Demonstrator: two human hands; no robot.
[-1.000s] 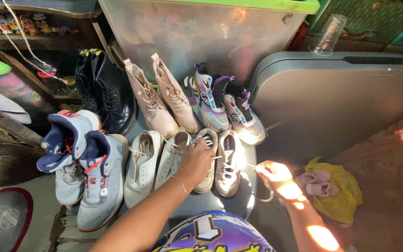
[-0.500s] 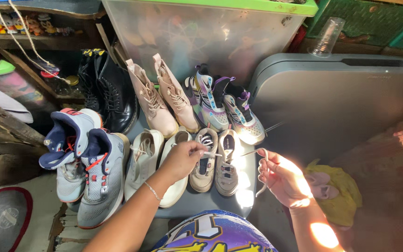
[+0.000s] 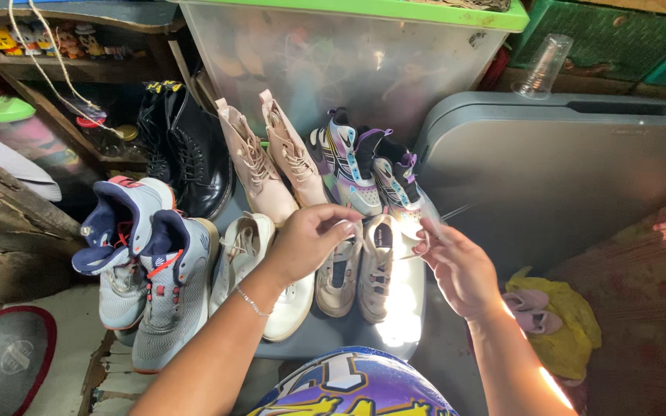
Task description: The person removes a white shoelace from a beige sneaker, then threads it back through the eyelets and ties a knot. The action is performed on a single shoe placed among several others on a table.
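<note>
Beige sneakers (image 3: 360, 266), a pair side by side, sit in the front row on the grey surface (image 3: 333, 339), right below my two hands. My left hand (image 3: 310, 243) hovers over the left one of the pair, fingers (image 3: 341, 223) curled in with the tips drawn together; I can't tell whether they pinch anything, maybe a lace, it's too small to see. My right hand (image 3: 460, 266) is up just beside the right one, fingers (image 3: 429, 235) bent and close together, thumb near the fingertips; again I can't make out a grip on anything. The two hands are close, with a gap between them over the pair.

Just left of the pair, under my left wrist, lie the white sneakers (image 3: 260, 273), toes toward me. Further left are the grey high-tops (image 3: 148, 270) with navy collars and red trim. Behind them stand the black boots (image 3: 183, 154), upright. Next along the back row are the pink boots (image 3: 271, 162), leaning a little, then the purple trainers (image 3: 368, 173), touching the back of the beige pair. Behind everything there's a clear bin (image 3: 348, 69) with a green lid. To the right a grey folded table (image 3: 564, 177) leans, with a clear cup (image 3: 541, 68) upside down above it. A yellow cloth (image 3: 553, 316) lies low on the right, near my right forearm.
</note>
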